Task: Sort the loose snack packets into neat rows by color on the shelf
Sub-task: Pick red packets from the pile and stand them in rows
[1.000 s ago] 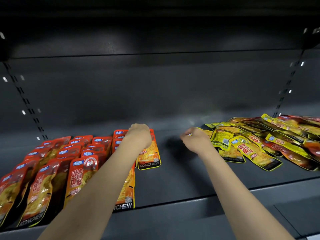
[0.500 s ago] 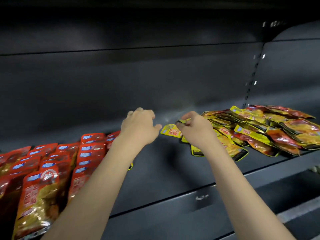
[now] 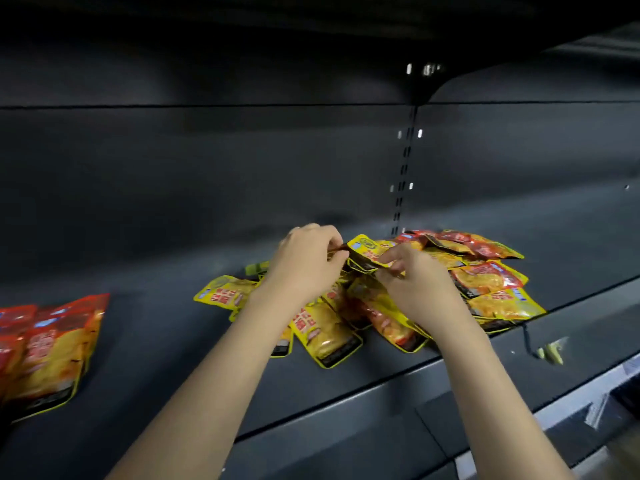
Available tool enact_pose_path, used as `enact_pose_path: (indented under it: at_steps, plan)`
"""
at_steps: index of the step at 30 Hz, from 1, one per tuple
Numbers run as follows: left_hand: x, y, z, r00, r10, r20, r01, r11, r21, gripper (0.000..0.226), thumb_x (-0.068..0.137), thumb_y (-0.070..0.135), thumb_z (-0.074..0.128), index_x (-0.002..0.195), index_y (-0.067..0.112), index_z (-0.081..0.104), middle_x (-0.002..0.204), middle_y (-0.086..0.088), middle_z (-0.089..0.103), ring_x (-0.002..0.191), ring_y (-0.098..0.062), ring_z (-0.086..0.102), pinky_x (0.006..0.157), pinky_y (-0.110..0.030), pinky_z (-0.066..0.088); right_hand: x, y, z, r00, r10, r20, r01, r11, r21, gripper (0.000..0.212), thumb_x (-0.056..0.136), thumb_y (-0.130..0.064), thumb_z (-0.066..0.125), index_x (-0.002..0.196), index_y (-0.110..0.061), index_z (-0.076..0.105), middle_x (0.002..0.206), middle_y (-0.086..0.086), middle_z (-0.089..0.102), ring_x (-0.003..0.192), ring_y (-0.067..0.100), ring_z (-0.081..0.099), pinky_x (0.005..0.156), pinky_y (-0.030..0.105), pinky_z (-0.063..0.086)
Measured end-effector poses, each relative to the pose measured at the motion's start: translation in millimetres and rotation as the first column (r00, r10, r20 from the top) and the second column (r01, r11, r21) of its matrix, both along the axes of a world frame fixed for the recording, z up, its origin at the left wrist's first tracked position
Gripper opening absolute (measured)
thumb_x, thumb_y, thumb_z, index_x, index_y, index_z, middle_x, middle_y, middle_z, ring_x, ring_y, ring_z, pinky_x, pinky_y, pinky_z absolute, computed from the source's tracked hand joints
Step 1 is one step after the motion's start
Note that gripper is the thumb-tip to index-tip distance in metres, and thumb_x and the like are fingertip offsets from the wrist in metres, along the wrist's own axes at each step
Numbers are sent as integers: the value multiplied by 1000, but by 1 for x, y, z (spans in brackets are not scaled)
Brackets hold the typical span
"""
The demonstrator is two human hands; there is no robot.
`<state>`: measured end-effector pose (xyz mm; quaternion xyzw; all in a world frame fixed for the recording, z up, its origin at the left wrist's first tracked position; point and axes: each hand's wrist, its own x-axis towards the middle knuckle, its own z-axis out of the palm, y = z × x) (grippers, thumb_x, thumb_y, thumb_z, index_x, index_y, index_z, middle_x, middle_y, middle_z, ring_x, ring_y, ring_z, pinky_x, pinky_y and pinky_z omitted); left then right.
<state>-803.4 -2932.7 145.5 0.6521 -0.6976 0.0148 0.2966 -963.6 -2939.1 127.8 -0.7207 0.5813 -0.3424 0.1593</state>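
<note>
The dark grey metal shelf (image 3: 173, 341) carried red foil snack packets (image 3: 48, 348) far left and a loose yellow-and-red heap (image 3: 485, 282) right; above it my left hand (image 3: 304, 261) and right hand (image 3: 415, 282) each pinched one glossy yellow packet (image 3: 363, 249)

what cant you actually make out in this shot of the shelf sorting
- Head view: the left hand and right hand cover the middle of the mixed pile; packets beneath them are hidden.
- The held yellow packet: its lower part is behind the fingers.
- The red packets are blurred and cut by the left edge; their count and print are unreadable.
</note>
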Motion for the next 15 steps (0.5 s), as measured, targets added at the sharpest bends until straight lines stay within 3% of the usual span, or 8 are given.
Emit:
enact_pose_path:
  at_steps: [7,15]
  plan:
    - [-68,-66,3,992,-47,121,38,997,73,31,92,37,54,119,22,58,120,-5,56,117,-28,45,96,-35,38,-59,-27,-8,999,-41,-21,42,999,34,17,91,-20,56,108,-19,60,106,5,63,87,23,55,72,29,43]
    - [-145,-151,-4,956,-216,200,168,958,232,44,93,44,50,129,17,50,131,-8,51,125,-28,43,100,-37,38,-135,-47,-16,987,-163,-4,163,984,78,25,91,-27,57,116,-21,57,113,3,61,102,23,56,76,29,41]
